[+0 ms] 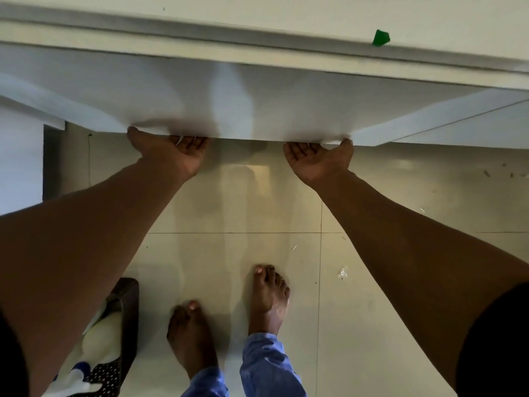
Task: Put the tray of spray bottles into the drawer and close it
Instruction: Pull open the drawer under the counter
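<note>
Seen from above, both arms reach forward to the lower edge of a white drawer [257,104] front beneath a white surface [286,15]. The left hand [174,150] and the right hand [317,157] are palm-up, well apart along that edge, with the fingers [190,140] curled up under it and the thumbs resting on the front face; each hand grips the drawer's bottom lip, and the fingertips themselves are hidden behind the panel. Whether the drawer is pulled out or flush cannot be told from this angle. A small green piece [380,38] sits near the front rim of the surface, toward the right. The tray [130,310], dark and perforated with dots, stands on the tiled floor [329,310] at the lower left, partly hidden by the left forearm; pale spray bottles [101,336] lie in it, one with a blue and white nozzle end. The tray is just beside the person's bare left foot [190,333], not touching it as far as can be seen. The right foot [269,296] is set a little further forward, with blue trouser cuffs [266,365] over both ankles. A few small bits of litter [342,273] lie scattered on the glossy tiles to the right.
</note>
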